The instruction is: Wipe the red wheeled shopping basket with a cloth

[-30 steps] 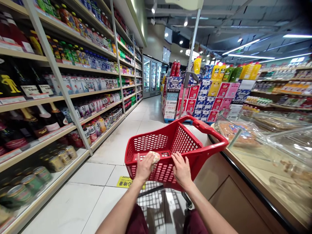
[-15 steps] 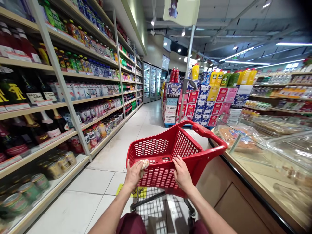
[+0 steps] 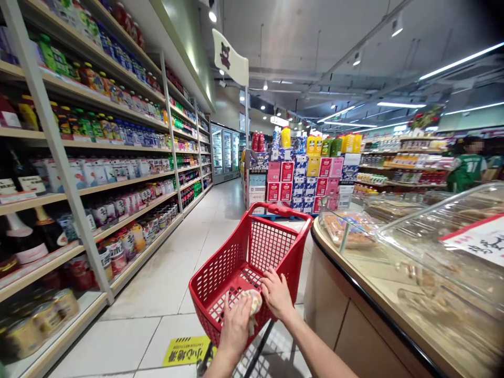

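A red plastic shopping cart [image 3: 220, 257] with perforated walls stands in front of me, its handle at the far end. My left hand [image 3: 235, 323] is closed around a crumpled whitish cloth [image 3: 254, 300] at the cart's near rim; part of the cloth hangs down outside. On the right, my right hand [image 3: 279, 294] grips the same rim, fingers hooked over into the basket. Some of the rim is hidden under both hands.
Shelves of drinks [image 3: 129, 168] line the left side. A glass-topped food counter [image 3: 354, 273] stands close on the right. Stacked drink cartons [image 3: 281, 184] are ahead, a yellow floor sign [image 3: 187, 350] lies below, and a person in green [image 3: 464, 170] is far right.
The cart has turned, and its handle end now points more straight ahead. My left hand and the cloth have shifted right and down, closer to my right hand. My view has swung right.
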The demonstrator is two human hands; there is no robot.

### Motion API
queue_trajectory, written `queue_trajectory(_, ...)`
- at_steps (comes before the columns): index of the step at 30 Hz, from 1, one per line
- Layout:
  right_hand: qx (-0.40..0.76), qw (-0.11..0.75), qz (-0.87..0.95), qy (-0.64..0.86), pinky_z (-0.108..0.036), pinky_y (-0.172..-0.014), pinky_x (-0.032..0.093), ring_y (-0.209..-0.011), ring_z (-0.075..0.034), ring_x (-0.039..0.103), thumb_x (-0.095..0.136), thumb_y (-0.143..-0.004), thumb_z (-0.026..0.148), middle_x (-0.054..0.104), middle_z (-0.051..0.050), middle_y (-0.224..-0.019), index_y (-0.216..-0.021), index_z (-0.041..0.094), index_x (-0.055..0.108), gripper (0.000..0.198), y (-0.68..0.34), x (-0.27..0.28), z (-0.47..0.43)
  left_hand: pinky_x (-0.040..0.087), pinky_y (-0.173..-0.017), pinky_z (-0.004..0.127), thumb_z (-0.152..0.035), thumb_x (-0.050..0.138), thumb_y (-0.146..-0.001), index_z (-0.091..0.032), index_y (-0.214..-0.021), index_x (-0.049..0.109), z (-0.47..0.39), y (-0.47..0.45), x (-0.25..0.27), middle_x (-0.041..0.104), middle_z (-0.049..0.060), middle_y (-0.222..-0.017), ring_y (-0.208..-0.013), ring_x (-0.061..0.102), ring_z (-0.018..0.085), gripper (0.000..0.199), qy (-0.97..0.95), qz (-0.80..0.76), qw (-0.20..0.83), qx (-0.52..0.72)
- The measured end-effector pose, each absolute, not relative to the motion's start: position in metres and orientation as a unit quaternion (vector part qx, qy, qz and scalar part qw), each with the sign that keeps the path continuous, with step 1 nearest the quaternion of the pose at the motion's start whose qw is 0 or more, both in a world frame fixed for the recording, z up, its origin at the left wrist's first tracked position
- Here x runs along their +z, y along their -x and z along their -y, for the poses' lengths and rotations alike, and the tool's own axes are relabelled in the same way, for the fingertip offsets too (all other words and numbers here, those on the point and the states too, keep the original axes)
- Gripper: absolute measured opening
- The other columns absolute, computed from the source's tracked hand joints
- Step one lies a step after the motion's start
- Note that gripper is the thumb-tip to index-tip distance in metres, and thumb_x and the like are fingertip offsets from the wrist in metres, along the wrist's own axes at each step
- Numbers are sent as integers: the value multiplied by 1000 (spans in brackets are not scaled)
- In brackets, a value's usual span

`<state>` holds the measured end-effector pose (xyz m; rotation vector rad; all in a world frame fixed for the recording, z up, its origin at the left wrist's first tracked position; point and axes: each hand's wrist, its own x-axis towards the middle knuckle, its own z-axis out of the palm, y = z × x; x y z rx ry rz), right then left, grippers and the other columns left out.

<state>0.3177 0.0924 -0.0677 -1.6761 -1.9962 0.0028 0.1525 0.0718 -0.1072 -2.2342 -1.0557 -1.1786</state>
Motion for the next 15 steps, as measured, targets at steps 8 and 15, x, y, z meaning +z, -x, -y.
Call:
queue_trajectory(8, 63, 309, 625, 714, -44, -100, 29, -127, -23, 30, 34, -86, 27, 27, -9, -142, -125, 22, 46, 41, -329, -90, -73, 9, -109, 41, -13, 33, -82, -23, -104, 56, -57, -113, -119, 67, 3, -101, -94, 60, 11, 33, 833, 278, 212, -429)
queue_trajectory(15, 160, 342, 587, 716, -32, -95, 38, -120, -19, 42, 33, -86, 24, 31, -10, -140, -134, 18, 32, 49, -314, -94, -78, 4, -109, 39, -14, 39, -79, -22, -111, 53, -72, -158, -129, 66, 3, -104, -96, 60, 12, 36, 851, 237, 211, -418)
